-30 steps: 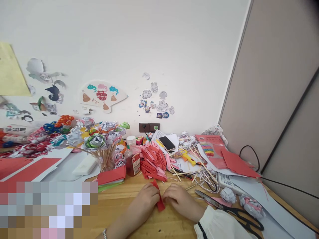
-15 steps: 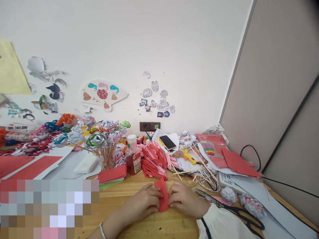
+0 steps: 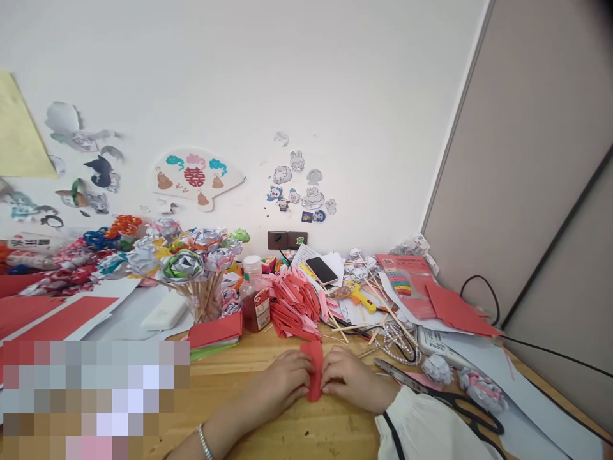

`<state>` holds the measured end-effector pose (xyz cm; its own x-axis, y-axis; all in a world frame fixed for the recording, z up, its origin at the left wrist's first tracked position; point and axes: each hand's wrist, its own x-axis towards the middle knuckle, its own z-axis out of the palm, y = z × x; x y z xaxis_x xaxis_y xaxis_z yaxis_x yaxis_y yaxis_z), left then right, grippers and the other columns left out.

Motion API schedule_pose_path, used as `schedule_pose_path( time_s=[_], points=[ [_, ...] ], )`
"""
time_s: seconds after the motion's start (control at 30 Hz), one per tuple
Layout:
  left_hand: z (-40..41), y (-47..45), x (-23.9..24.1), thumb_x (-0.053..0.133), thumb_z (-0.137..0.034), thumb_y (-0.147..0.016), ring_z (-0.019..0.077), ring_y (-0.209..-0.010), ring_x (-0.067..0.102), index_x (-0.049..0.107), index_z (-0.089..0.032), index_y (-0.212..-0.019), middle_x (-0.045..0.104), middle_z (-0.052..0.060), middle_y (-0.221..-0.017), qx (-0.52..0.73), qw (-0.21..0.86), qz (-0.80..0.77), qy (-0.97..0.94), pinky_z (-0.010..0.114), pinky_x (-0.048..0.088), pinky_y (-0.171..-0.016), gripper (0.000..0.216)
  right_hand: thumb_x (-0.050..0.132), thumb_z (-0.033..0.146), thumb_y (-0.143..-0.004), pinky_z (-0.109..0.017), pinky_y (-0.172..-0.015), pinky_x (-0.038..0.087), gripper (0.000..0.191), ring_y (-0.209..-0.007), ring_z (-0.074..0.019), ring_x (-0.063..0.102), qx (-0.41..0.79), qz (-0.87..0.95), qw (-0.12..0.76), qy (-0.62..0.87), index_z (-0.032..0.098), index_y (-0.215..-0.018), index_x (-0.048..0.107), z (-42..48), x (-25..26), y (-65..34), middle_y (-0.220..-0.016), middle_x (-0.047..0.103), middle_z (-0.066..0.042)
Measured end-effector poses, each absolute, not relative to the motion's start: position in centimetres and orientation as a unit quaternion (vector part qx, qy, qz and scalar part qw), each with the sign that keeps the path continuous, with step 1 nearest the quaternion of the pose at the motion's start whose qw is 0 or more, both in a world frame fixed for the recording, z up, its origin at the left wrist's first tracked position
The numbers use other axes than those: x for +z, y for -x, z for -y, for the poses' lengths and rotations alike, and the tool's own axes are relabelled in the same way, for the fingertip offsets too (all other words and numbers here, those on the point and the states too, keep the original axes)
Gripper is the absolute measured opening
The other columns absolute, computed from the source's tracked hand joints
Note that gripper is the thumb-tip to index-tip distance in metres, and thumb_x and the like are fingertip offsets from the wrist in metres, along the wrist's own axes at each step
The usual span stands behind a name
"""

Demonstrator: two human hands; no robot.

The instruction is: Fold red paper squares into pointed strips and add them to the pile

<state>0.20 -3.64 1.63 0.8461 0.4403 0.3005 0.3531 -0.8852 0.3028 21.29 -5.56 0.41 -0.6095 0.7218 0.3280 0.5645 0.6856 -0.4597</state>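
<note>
Red paper lies at the frame's lower centre, its opposite long edges pinched by my left hand and right hand; uneven pressure could crease it crookedly.

Paper strip is on the table between the left hand and right hand, strip heap right behind it. I see a bottle just left of the heap, paper flowers further left, glue gun off right, scissors right of the right hand.
</note>
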Motion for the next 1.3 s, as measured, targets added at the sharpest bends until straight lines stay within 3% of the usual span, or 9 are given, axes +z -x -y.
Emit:
schedule_pose_path(
  time_s=[0.3, 1.07, 1.3],
  points=[
    [3.4, -1.2, 0.0, 0.049, -0.017, -0.086, 0.0182, -0.086, 0.050, 0.055, -0.019, -0.079, 0.059, 0.004, -0.089, 0.200, 0.096, -0.288, -0.932, 0.030, 0.041, -0.077, 0.009, 0.072, 0.019, -0.072, -0.026, -0.075, 0.040, 0.006, -0.077, -0.0140, 0.057, 0.203, 0.849, 0.292, 0.391, 0.021, -0.071, 0.067, 4.9, 0.0, -20.6, -0.075, 0.066, 0.003],
    [3.5, -2.0, -0.7, 0.059, -0.017, -0.079, 0.0182, -0.081, 0.050, 0.058, -0.017, -0.073, 0.056, 0.003, -0.084, 0.220, 0.079, -0.354, -0.906, 0.028, 0.040, -0.070, 0.007, 0.063, 0.009, -0.071, -0.026, -0.070, 0.037, 0.012, -0.076, -0.0155, 0.051, 0.137, 0.791, 0.296, 0.518, 0.018, -0.064, 0.058, 5.4, -1.3, -18.9, -0.071, 0.057, 0.001],
    [3.2, -2.1, -1.4, 0.062, -0.015, -0.077, 0.0189, -0.084, 0.050, 0.058, -0.017, -0.073, 0.057, 0.003, -0.085, 0.217, 0.095, -0.372, -0.898, 0.029, 0.039, -0.074, 0.006, 0.055, 0.016, -0.080, -0.029, -0.075, 0.039, 0.014, -0.082, -0.0170, 0.051, 0.130, 0.877, 0.280, 0.369, 0.023, -0.084, 0.068, 7.0, 0.3, -20.2, -0.082, 0.061, -0.002]
  ],
)
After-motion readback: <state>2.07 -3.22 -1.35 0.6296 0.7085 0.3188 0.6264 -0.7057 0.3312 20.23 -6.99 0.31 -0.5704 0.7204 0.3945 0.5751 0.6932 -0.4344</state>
